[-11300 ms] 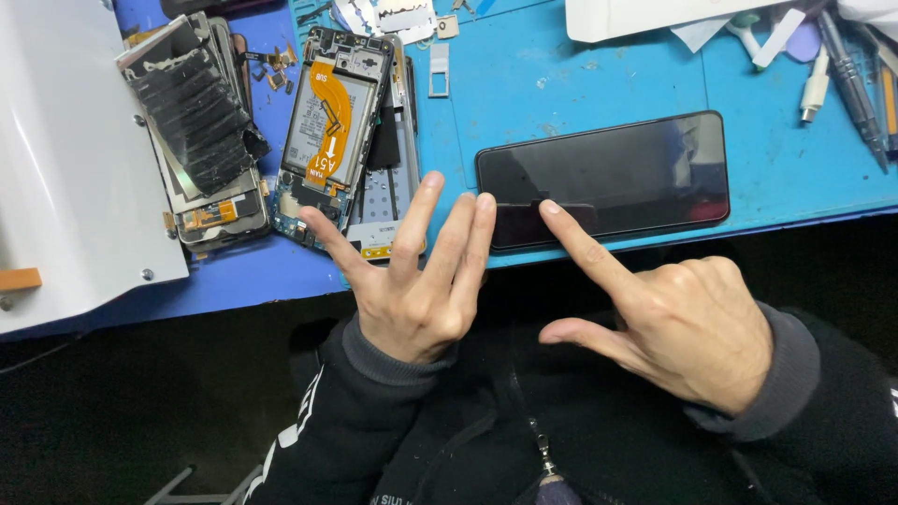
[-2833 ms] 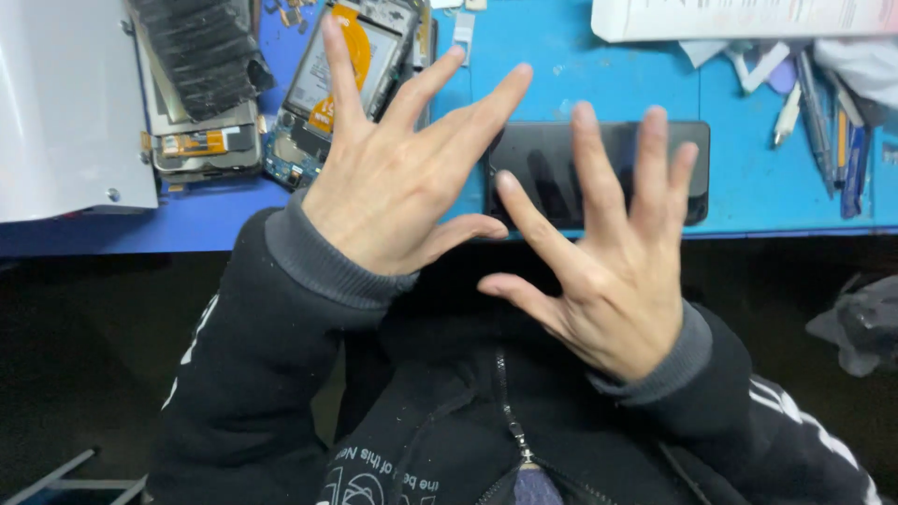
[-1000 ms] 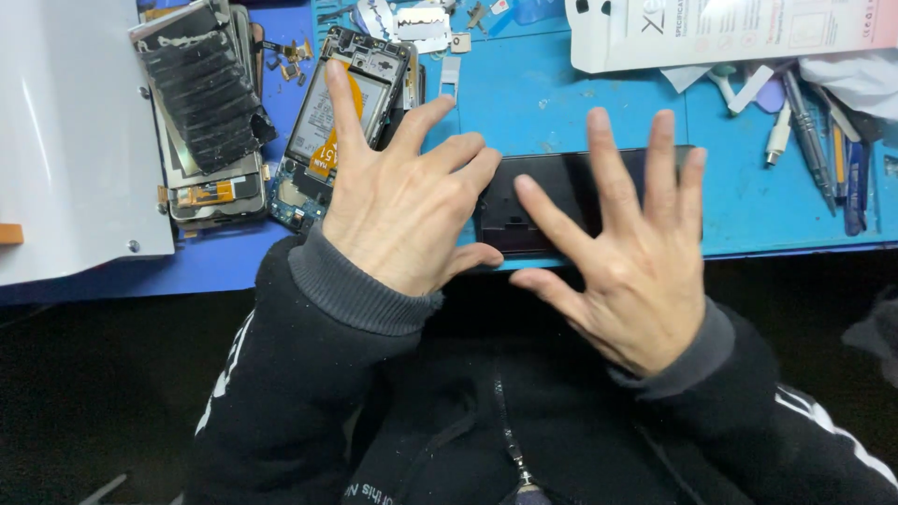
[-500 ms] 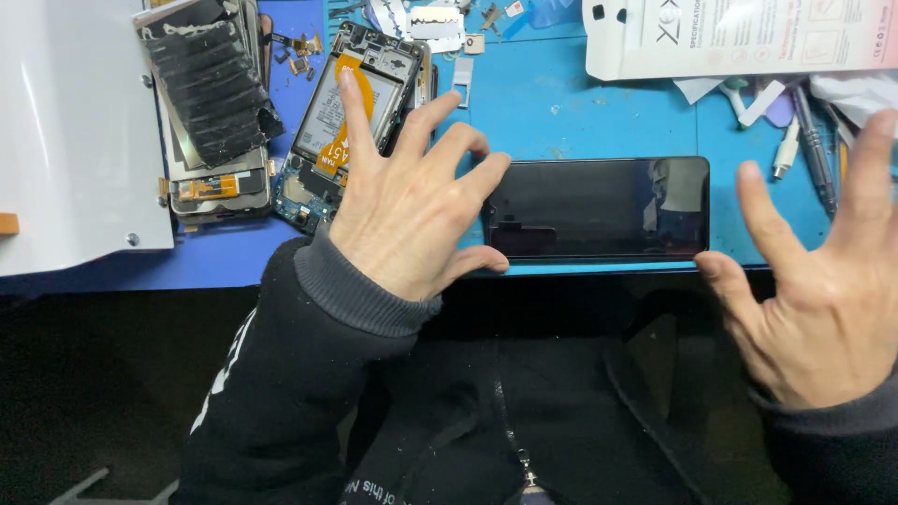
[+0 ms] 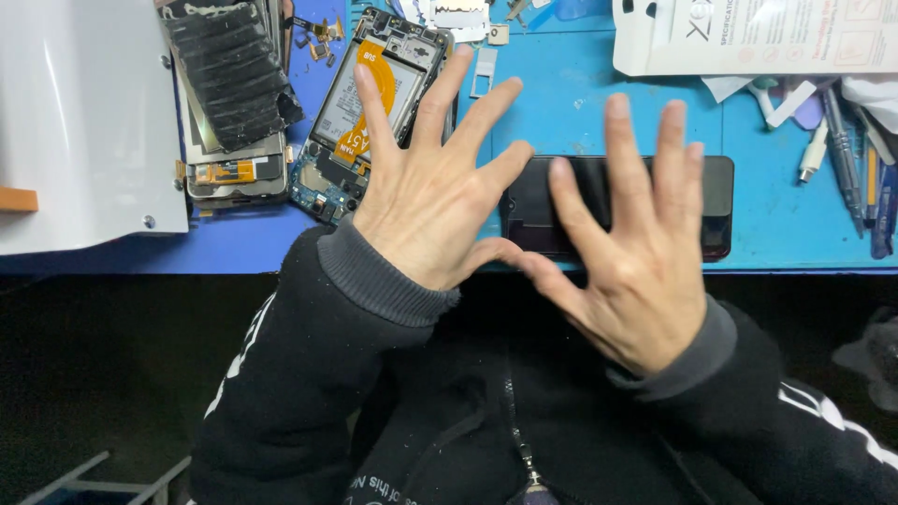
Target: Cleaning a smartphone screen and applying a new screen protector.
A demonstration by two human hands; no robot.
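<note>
Plainly mid-repair: opened phone body [image 5: 369, 112] with orange-labelled battery exposed and stripped frame [image 5: 229, 103] lying on blue mat [image 5: 561, 112]; black screen panel [image 5: 716, 201] unfitted beside them. Left hand [image 5: 426, 201], right hand [image 5: 636, 252] splayed, empty, above that panel; contact unclear

The right hand [image 5: 629, 251] covers the middle of the black phone screen [image 5: 713, 208], so only its two ends show, and whether the fingers rest on the glass or hang above it cannot be told. Beneath the left hand [image 5: 432, 192] the lower right part of the opened phone [image 5: 360, 112] is hidden. Beyond both hands the white box [image 5: 758, 36] and the stripped frame [image 5: 229, 93] are cut by the top edge, and the tools [image 5: 856, 159] right of the right hand run out of view.
</note>
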